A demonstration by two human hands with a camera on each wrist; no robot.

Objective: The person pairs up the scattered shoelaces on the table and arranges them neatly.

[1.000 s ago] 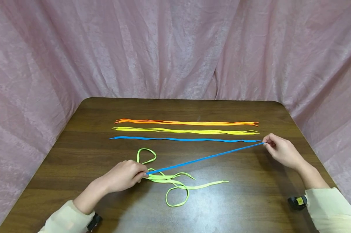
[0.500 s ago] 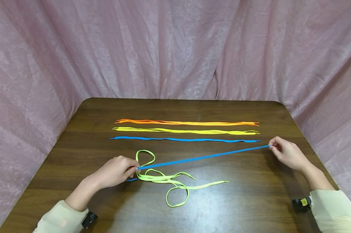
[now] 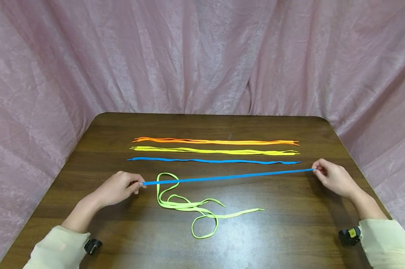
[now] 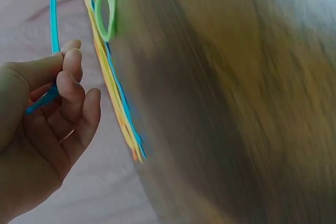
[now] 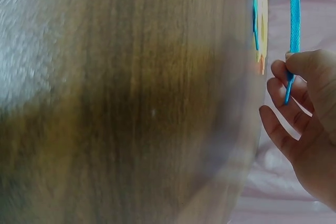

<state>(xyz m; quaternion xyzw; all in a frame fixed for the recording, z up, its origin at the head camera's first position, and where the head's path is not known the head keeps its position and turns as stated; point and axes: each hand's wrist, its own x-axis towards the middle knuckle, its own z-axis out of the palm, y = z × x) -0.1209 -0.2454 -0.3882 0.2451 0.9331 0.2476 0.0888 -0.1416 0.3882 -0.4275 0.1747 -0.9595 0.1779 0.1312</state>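
Observation:
A blue shoelace (image 3: 229, 177) is stretched nearly straight between the two hands, above the table. At its left end the left hand (image 3: 119, 188) pinches it between thumb and fingers; in the left wrist view a short blue tail (image 4: 42, 101) pokes out past the grip. The right hand (image 3: 333, 177) pinches the other end, its thin tip (image 5: 288, 92) showing beyond the thumb in the right wrist view. Beneath and in front of the stretched lace lies a tangled light green shoelace bundle (image 3: 185, 206). Behind it, a second blue shoelace (image 3: 209, 161) lies straight across the table.
Farther back lie yellow shoelaces (image 3: 209, 151) and orange shoelaces (image 3: 209, 142), each group laid straight and parallel on the brown wooden table (image 3: 273, 228). Pink curtains (image 3: 202, 56) hang behind the table and along both sides.
The left hand has moved left and away from the body, sliding to the blue shoelace's end. The right hand has shifted slightly right and nearer. The lace now slants less.

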